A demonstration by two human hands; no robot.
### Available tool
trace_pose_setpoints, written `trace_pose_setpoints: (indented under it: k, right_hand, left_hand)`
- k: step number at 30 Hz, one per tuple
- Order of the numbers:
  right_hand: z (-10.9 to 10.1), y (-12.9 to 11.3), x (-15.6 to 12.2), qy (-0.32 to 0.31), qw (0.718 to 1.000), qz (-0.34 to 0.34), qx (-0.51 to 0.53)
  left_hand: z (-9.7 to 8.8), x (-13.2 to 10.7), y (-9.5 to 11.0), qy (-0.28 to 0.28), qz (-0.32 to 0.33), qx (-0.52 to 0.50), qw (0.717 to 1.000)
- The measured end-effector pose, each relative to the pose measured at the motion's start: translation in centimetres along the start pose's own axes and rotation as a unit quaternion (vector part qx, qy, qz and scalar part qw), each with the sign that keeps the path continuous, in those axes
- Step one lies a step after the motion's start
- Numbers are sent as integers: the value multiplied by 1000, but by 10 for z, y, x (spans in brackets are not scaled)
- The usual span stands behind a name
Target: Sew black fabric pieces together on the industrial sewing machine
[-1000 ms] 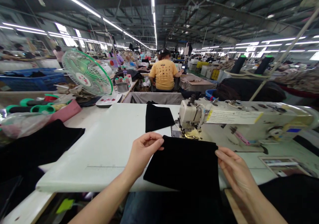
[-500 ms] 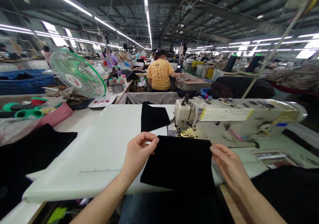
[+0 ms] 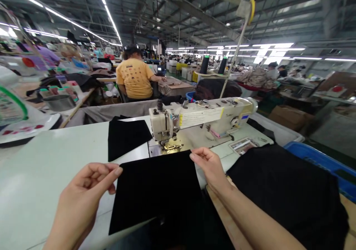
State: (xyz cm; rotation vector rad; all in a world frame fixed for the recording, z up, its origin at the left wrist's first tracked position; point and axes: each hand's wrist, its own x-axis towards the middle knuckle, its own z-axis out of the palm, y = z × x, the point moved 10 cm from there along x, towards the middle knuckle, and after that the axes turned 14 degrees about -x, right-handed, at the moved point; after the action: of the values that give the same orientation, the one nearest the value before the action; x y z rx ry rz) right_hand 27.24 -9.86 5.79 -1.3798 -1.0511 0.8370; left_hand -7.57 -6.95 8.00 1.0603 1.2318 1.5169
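Observation:
A black fabric piece (image 3: 155,190) lies flat on the white sewing table (image 3: 41,168), its far edge just short of the presser foot (image 3: 171,146) of a cream sewing machine (image 3: 194,120). My left hand (image 3: 83,198) pinches the fabric's left top corner between thumb and fingers. At the right top corner my right hand (image 3: 210,166) grips the edge with curled fingers. A second black fabric piece (image 3: 125,137) lies flat behind, left of the machine head.
A heap of black fabric (image 3: 283,190) sits at my right over a blue bin (image 3: 319,161). A fan base (image 3: 25,124) stands at far left. A person in a yellow shirt (image 3: 135,77) sits at the table ahead. Thread cones (image 3: 205,65) stand behind the machine.
The view has swung right, so everything shifted left in frame. Both hands keep their hold on the fabric's top corners; the fabric stays in front of the presser foot.

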Motion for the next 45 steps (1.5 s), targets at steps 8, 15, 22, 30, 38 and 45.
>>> trace_pose_setpoints:
  k: [8, 15, 22, 30, 38, 45]
  right_hand:
    - [0, 0, -2, -1, 1000, -7, -10]
    - [4, 3, -1, -3, 1000, -12, 16]
    - [39, -9, -31, -129, 989, -60, -44]
    - [72, 16, -87, -246, 932, -134, -232]
    - [61, 15, -86, -248, 858, -281, -350]
    - [64, 9, -89, -210, 759, -419, -452]
  left_hand:
    - [2, 0, 2, 12, -9, 4, 1000]
    - [0, -5, -5, 11, -18, 17, 1000]
    - [29, 33, 52, -113, 54, 151, 981]
    - [144, 58, -28, -360, 136, 330, 862]
    - [150, 56, -84, -312, 155, 296, 889]
    - [151, 72, -90, -296, 131, 287, 902]
